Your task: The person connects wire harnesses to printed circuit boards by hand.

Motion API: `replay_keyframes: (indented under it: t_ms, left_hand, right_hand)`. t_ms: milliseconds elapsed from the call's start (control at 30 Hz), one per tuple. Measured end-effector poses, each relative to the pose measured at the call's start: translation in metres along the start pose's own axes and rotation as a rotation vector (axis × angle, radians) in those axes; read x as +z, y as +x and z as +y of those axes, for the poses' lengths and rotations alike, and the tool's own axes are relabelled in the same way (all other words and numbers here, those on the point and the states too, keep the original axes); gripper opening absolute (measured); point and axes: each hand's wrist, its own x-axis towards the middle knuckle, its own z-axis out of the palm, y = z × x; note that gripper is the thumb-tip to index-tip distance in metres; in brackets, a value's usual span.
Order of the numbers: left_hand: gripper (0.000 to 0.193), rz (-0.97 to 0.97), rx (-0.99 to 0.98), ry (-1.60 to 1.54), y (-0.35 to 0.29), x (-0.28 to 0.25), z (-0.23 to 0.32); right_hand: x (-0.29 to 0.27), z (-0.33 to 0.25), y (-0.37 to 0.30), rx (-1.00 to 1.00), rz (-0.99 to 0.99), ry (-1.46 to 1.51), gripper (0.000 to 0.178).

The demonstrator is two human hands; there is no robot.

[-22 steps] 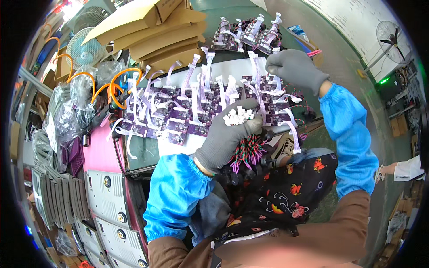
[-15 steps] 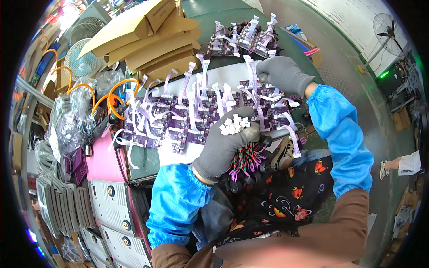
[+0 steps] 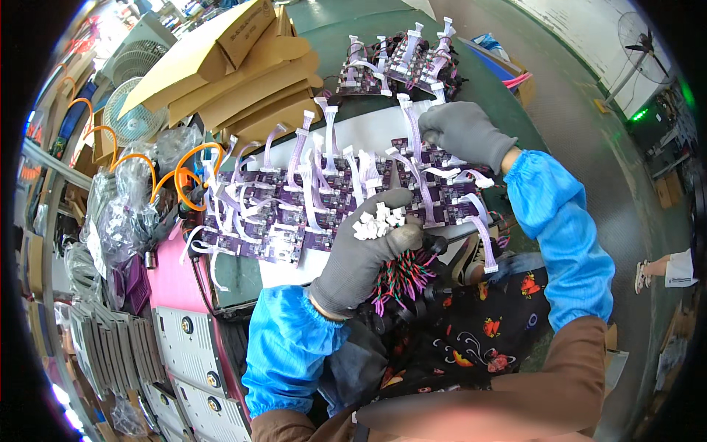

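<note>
My left hand (image 3: 352, 265), in a grey glove, is closed round a bundle of cables. Their small white connectors (image 3: 379, 222) cluster above my thumb, and twisted red, green, black and purple wires (image 3: 401, 281) hang out below. In front of it lie rows of purple circuit boards (image 3: 283, 239) with white-lilac ribbon cables (image 3: 304, 151) standing up from them. My right hand (image 3: 468, 132), also gloved in grey, is at the far right corner of these boards, beside an upright ribbon cable (image 3: 409, 129). Its fingers are curled together, and whatever lies between them is hidden.
More circuit boards with cables (image 3: 401, 66) are piled farther back on the green table (image 3: 339, 26). Flattened cardboard boxes (image 3: 243, 88) are stacked at the back left. Orange hoses (image 3: 179, 171) and plastic bags (image 3: 125, 221) crowd the left side. White metal panels (image 3: 193, 353) stand at lower left.
The view has shifted slightly. My left hand with the cable bundle has dropped a little toward me. My right hand stays at the far right corner of the boards, its fingers still curled.
</note>
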Motion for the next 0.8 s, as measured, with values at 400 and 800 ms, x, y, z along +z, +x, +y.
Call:
replay_keyframes:
  t_ms: [400,800]
  left_hand:
    - [0.064,-0.004,-0.016,0.073,0.0,0.001,-0.001]
    - [0.063,-0.016,-0.018,0.069,0.0,0.001,0.0]
  right_hand:
    - [-0.004,-0.006,0.0,0.026,-0.02,-0.123,0.018]
    - [0.009,-0.006,0.004,-0.011,-0.057,-0.198,0.016]
